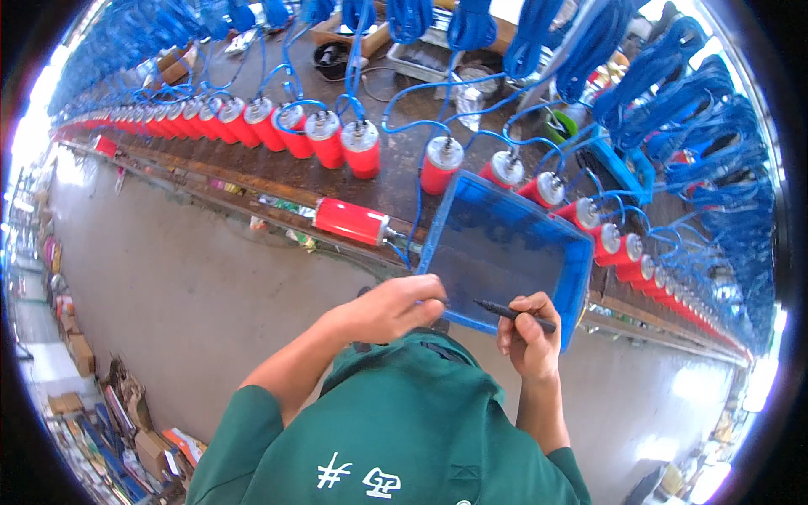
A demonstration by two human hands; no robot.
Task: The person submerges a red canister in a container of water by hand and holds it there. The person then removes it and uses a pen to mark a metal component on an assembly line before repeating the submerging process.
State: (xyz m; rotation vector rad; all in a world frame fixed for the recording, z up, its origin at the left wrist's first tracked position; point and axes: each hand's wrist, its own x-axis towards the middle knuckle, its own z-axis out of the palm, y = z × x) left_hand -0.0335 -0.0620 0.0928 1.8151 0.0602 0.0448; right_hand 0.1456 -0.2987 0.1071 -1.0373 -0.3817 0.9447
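Observation:
My right hand (534, 347) grips a black marker pen (498, 310), its dark tip pointing left toward my other hand. Fingers curled together, my left hand (392, 310) is closed beside the near left corner of a blue plastic crate (576, 290). A small dark bit shows at its fingertips, too small to name. Both hands are over the crate's near edge. Left of the crate, a red cylinder with a silver end cap (349, 220) lies on its side at the bench edge, a blue cable running from its end.
Upright red cylinders (361, 151) with silver tops and blue cables line the dark bench (396, 109) both ways. Bundles of blue cable (665, 93) hang above. A blue tray (627, 172) and a green cup (561, 126) stand behind. Cardboard boxes (153, 453) sit at lower left.

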